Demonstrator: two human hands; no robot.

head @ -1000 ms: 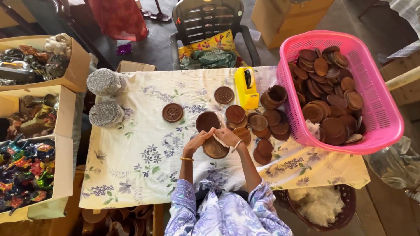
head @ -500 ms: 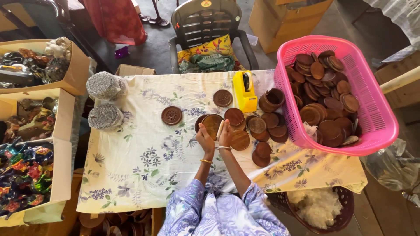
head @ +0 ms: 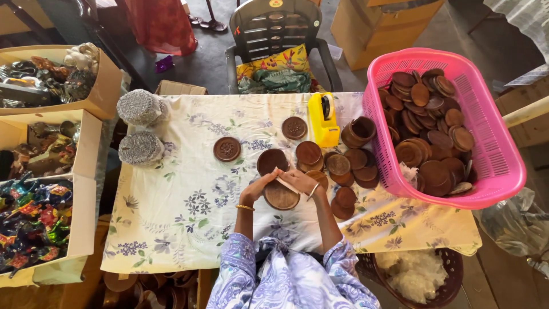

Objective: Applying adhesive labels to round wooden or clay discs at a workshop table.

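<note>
Head view: left hand (head: 258,187) and right hand (head: 300,181) meet above round wooden disc (head: 281,197), fingers pinching pale strip (head: 287,184).

**Hidden and cut off**

Beneath the left hand (head: 260,186) and right hand (head: 300,182): part of a round wooden disc (head: 281,197), covered by fingers. Grip on the thin pale strip (head: 287,185) too small to tell. Cut off by the left edge: cardboard boxes (head: 86,171) of wrapped figurines. Cut off at the bottom: wicker basket (head: 443,283) under the tabletop's right corner. Lower discs in the pink basket (head: 503,171) buried.
</note>
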